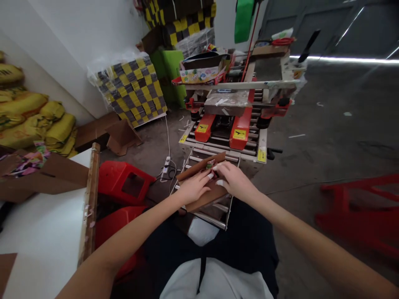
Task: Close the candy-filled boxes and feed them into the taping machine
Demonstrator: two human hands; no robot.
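Observation:
A brown cardboard box sits on a short roller conveyor right in front of me, its flaps standing up. Over the box's opening lies my left hand, fingers stretched out flat toward the middle. My right hand reaches in from the other side, thumb and fingers apart and slightly bent. Both hands have white at some fingertips. Between them a small colourful packet shows inside the box; the rest of the contents is hidden under my fingers.
Beyond the conveyor stands a carton-sealing machine with red side belts. Red plastic stools are at left, beside a white table bearing an open carton of packets. A power strip lies on the floor; another red stool is at right.

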